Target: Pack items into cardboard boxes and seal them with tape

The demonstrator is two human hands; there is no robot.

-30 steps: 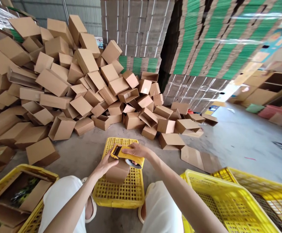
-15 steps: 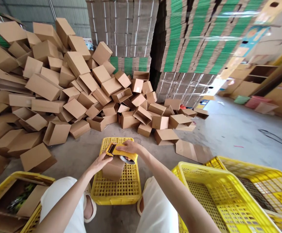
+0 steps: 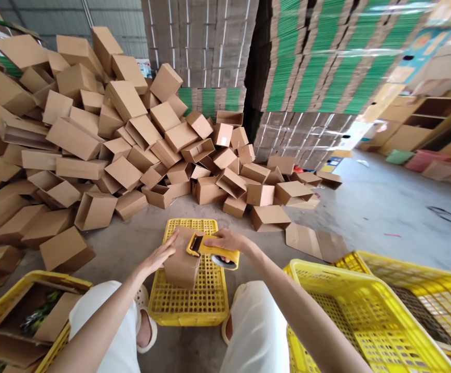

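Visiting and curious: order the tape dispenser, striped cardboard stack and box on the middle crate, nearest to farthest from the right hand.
1. Tape dispenser, in the right hand.
2. Box, on the middle crate.
3. Striped cardboard stack, back right.

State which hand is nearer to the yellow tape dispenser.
Right. The right hand grips the yellow tape dispenser; the left hand is to its left, apart from it, fingers extended against the cardboard box.
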